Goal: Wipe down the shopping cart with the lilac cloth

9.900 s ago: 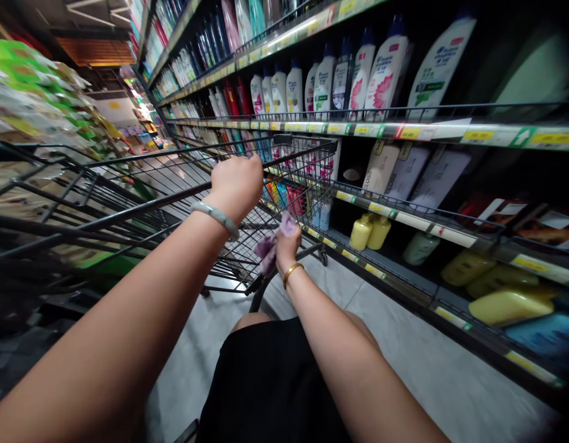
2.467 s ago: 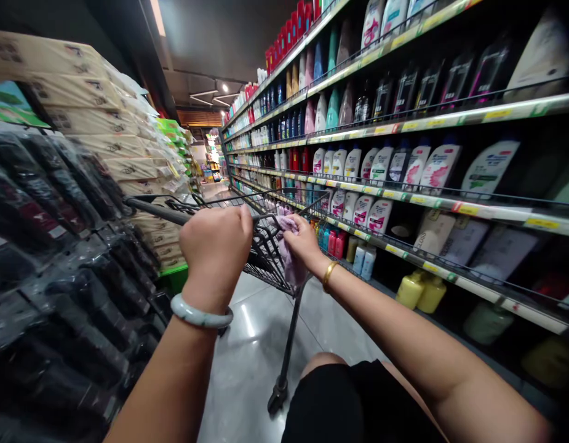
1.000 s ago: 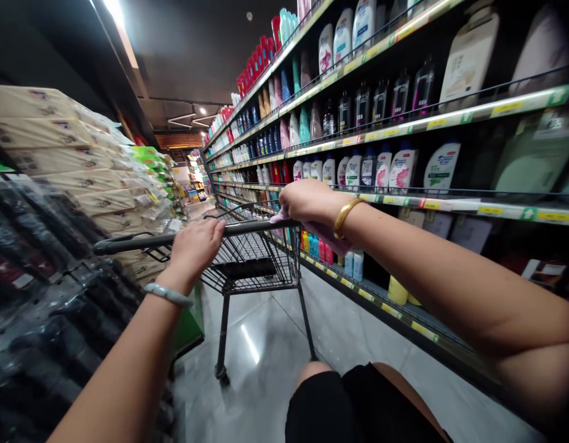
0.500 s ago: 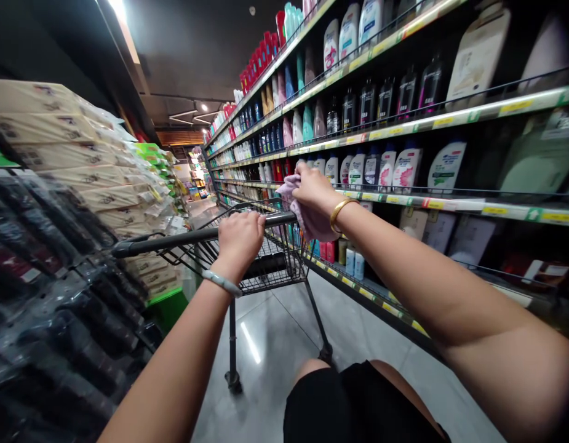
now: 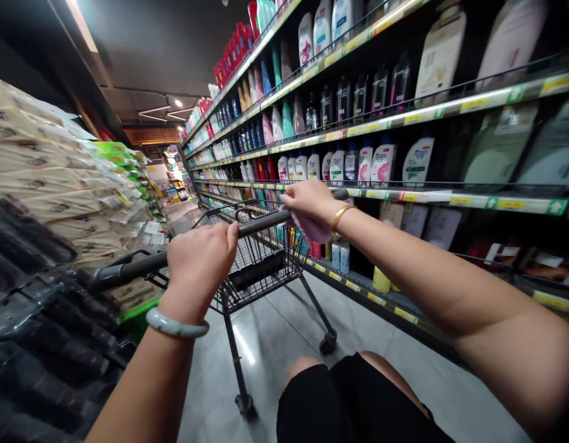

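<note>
Black wire trolley mid-frame, dark panel low in its near end, bottles on shelves at right, tan packs stacked left; left hand, fingers wrapped round the handle, right hand near centre, fingers bunched on mauve cloth against that bar.

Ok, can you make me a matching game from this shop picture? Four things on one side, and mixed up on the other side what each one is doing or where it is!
Things:
1. Left hand
2. Cloth
3. Gold bangle
4. Shelf unit

Clues:
A. Circling the right wrist
B. Lined with rows of bottles
C. Gripping the handle of the cart
D. Light purple, held in the right hand

Right pairs: 1-C, 2-D, 3-A, 4-B
</note>
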`<action>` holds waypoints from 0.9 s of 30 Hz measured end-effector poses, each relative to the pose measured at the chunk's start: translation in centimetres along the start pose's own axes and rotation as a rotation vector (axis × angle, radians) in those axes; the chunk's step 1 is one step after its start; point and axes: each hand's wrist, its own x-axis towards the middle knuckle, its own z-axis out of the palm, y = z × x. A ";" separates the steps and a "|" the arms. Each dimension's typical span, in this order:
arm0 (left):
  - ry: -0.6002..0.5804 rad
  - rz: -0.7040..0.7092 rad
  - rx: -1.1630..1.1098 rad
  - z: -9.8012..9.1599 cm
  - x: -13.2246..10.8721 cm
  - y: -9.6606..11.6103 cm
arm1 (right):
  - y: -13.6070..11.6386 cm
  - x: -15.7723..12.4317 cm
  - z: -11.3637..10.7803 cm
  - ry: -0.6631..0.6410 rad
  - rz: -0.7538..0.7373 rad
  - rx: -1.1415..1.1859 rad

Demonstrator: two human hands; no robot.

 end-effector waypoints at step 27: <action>0.242 0.242 -0.024 -5.7 -5.7 1.9 | 1.4 -4.7 -2.0 0.097 -0.211 0.301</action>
